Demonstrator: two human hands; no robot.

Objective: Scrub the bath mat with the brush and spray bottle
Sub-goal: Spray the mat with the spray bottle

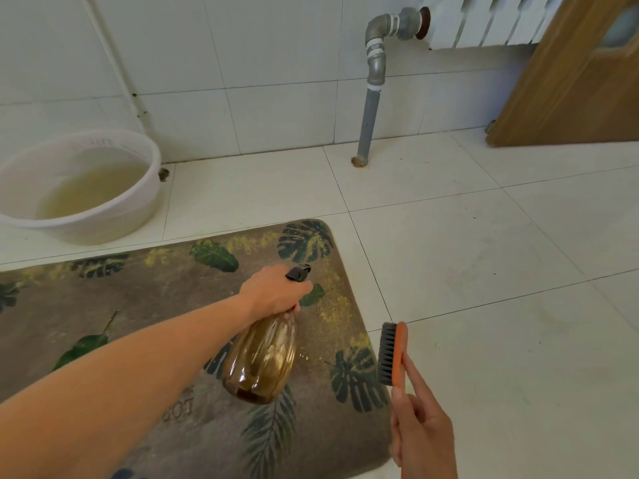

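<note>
The floor in front of me is pale square tile with thin dark grout lines, running back to the tiled wall. The bath mat lies flat on it below me, a grey-brown mat printed with dark green leaves and yellow flecks, its rounded far corner toward the middle of the floor. Beyond the mat's far edge to my left, a white basin of cloudy yellowish water stands on the tiles by the wall, and a grey pipe rises from the floor further right.
</note>
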